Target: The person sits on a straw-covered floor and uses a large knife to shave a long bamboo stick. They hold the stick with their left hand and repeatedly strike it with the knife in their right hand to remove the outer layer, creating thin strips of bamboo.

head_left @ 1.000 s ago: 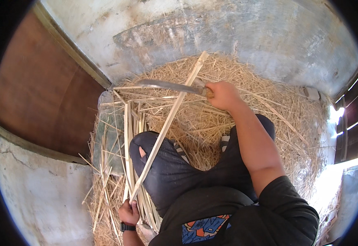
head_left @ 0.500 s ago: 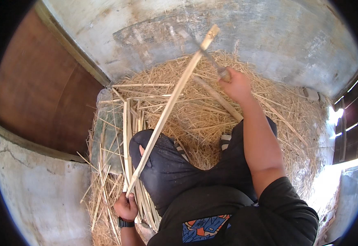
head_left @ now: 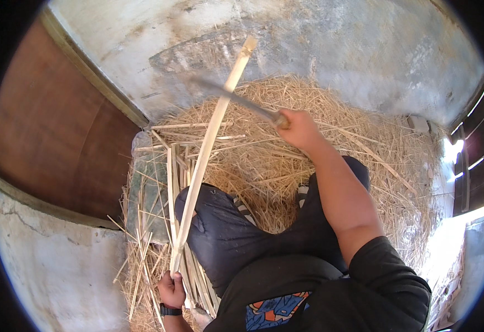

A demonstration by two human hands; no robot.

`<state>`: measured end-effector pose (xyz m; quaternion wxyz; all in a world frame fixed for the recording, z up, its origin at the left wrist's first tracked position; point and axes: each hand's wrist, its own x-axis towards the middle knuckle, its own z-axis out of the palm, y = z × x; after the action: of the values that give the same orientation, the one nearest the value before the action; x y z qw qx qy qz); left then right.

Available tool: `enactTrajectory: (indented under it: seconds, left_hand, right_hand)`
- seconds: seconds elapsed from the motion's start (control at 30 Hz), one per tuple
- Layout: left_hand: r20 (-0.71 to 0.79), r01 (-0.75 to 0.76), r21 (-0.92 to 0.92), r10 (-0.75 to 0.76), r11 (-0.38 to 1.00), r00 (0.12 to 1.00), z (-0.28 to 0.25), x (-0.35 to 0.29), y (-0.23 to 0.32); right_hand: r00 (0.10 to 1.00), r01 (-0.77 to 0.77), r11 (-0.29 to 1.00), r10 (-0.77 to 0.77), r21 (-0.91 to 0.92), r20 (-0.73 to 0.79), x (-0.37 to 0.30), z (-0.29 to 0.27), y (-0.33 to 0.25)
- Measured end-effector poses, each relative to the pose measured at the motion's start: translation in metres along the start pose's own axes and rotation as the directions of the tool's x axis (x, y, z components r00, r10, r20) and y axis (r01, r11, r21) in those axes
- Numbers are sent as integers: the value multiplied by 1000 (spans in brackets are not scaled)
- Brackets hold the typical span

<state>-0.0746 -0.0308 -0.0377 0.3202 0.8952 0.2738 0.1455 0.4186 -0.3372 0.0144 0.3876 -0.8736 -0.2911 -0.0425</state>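
A long, pale yellow strip of split wood or bamboo (head_left: 210, 138) is gripped near its lower end by the left hand (head_left: 171, 289), whose thumb is laid along it, and is slanted up past the left knee of the dark trousers (head_left: 211, 221) toward the stained grey wall (head_left: 353, 61). In the right hand (head_left: 297, 130), the short wooden handle (head_left: 280, 120) of a long knife with a dark metal blade (head_left: 250, 105) is clenched. The strip is crossed by the blade in its upper part, below the far end; whether the edge is touching cannot be told, as the blade is blurred toward its tip. For clean work, it seems best that the strip be held firm and unturned by the left hand, so that its free end is not whipped about. The blade should be laid at a shallow angle and guided along the grain, since a steep edge would probably bite too deep. Strokes are judged safest when directed away from the left hand and the knee. Footing should be minded too, as the ground is covered with loose straw-coloured shavings (head_left: 269, 166), and more pale strips (head_left: 196, 279) are lying beside the left leg.
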Motion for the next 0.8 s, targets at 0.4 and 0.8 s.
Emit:
enactTrajectory:
  seconds: [0.4, 0.8]
  left_hand:
    - [55, 29, 104, -35, 994, 998, -31, -9, 1]
    - [138, -37, -57, 45, 998, 989, 13, 1, 45]
  right_hand:
    - [805, -517, 845, 534, 136, -256, 21, -8, 41]
    - [853, -284, 929, 357, 235, -380, 15, 16, 46]
